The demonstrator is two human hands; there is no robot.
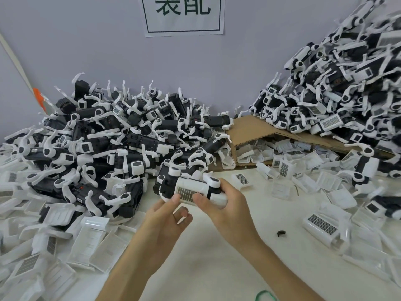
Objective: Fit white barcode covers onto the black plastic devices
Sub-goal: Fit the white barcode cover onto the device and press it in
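Observation:
Both hands hold one black plastic device (pixel 167 185) just above the white table (pixel 217 257), in the middle of the head view. A white barcode cover (pixel 191 191) lies along its top, barcode facing me. My left hand (pixel 165 220) pinches the cover's near-left edge with thumb and fingers. My right hand (pixel 223 205) grips the right end, thumb on the barcode and fingers curled round the far side.
A big heap of black devices with white clips (pixel 104 137) fills the left. A taller heap (pixel 342 94) rises at right over a cardboard flap (pixel 256 127). Loose white covers (pixel 323 224) lie scattered left and right. A small black part (pixel 281 233) lies near my right wrist.

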